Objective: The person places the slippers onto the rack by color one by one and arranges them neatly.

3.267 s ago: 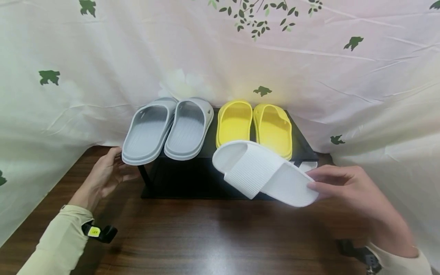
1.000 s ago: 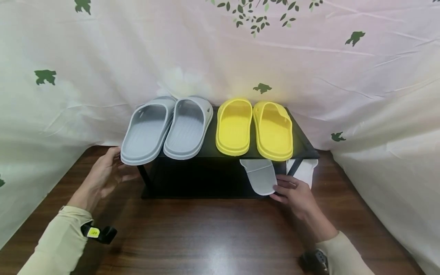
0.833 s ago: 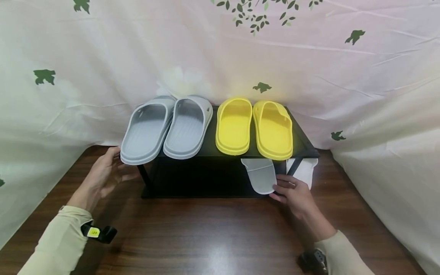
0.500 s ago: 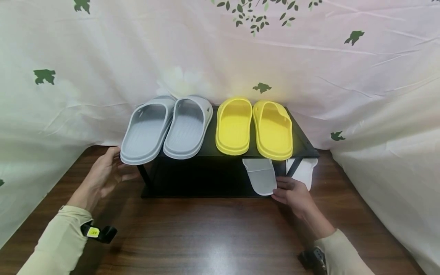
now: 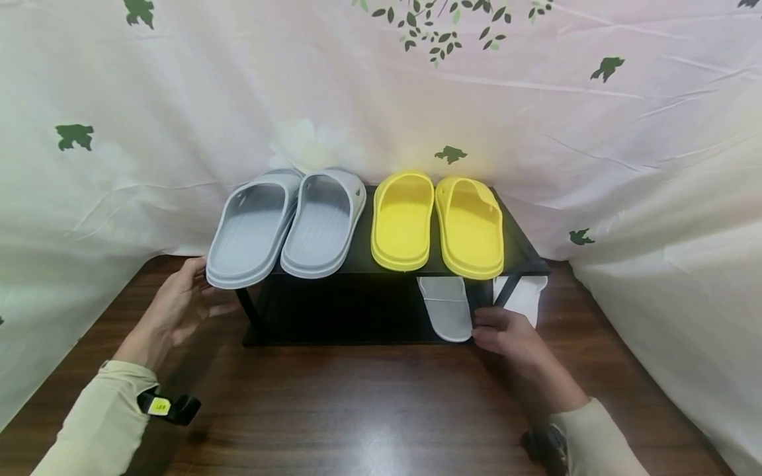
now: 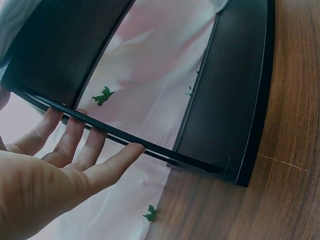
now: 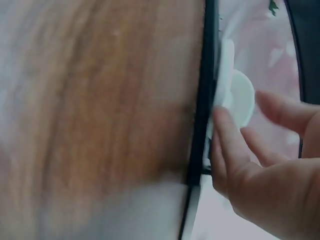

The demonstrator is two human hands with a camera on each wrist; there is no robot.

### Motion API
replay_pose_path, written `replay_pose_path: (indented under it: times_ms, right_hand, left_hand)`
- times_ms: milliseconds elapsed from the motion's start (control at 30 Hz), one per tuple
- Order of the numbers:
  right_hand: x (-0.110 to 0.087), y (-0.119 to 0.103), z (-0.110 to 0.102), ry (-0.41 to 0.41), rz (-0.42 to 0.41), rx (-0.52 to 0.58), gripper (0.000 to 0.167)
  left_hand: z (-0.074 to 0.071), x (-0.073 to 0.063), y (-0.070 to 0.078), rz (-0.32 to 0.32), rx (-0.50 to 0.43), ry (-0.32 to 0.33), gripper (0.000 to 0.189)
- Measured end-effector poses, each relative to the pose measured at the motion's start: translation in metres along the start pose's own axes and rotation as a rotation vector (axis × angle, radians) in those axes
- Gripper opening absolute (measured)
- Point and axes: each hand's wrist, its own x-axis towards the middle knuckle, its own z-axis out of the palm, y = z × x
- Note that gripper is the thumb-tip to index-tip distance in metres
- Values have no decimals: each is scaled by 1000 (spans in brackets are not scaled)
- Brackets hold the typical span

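Note:
A white slide slipper (image 5: 448, 317) lies on the lower shelf of a black two-tier shoe rack (image 5: 345, 311), its heel end toward the front edge. My right hand (image 5: 506, 337) is at the slipper's right side, fingertips at its edge; in the right wrist view the thumb stands apart from the fingers. At the rack's left end my left hand (image 5: 178, 307) touches the side bar (image 6: 120, 137) with fairly straight fingertips. Above, on the top shelf, a pair of grey clogs (image 5: 247, 235) sits at left and a pair of yellow clogs (image 5: 402, 228) at right.
Another white slipper (image 5: 524, 301) shows behind the rack's right leg, partly hidden. The rack stands on a dark wood surface (image 5: 333, 410). A pale curtain with green leaf prints (image 5: 357, 86) hangs close behind and on both sides.
The white slipper, held in front of the rack by my right hand 3.3 s ago, now lies on the lower shelf. Over the last half second it has turned slightly. My left hand stays put.

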Motion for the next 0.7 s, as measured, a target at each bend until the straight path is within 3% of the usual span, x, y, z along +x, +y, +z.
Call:
replay_pose_path:
  times_ms: [300, 533, 700]
  right_hand:
    - [-8, -11, -15, 40, -42, -316, 53]
    - [-12, -7, -32, 59, 51, -480, 58]
    - [-9, -5, -46, 72, 53, -581, 71]
  left_hand:
    - [0, 0, -1, 12, -2, 6, 29]
    - [0, 1, 0, -2, 4, 0, 28]
    - [-1, 2, 0, 2, -4, -4, 29]
